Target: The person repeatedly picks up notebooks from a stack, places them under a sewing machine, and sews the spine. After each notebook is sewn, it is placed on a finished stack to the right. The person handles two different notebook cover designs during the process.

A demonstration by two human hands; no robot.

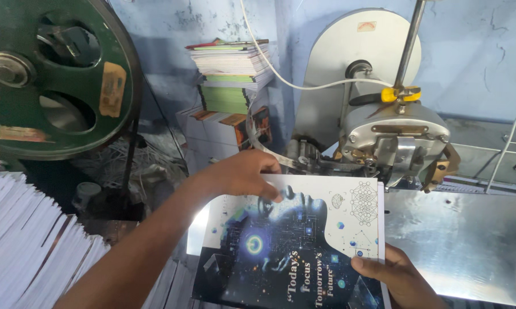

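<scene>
A booklet (304,246) with a glossy dark blue and white cover lies tilted in front of me, its far edge next to the head of a grey metal stitching machine (392,137). My left hand (241,174) rests on the booklet's top left corner, fingers curled over the edge. My right hand (392,274) grips the lower right edge, thumb on the cover.
A shiny metal table (470,240) stretches right of the booklet. A big green flywheel (52,74) stands at upper left. White paper stacks (23,240) fill the lower left. More stacked booklets (232,74) sit against the blue wall behind. A white cable (304,86) hangs over the machine.
</scene>
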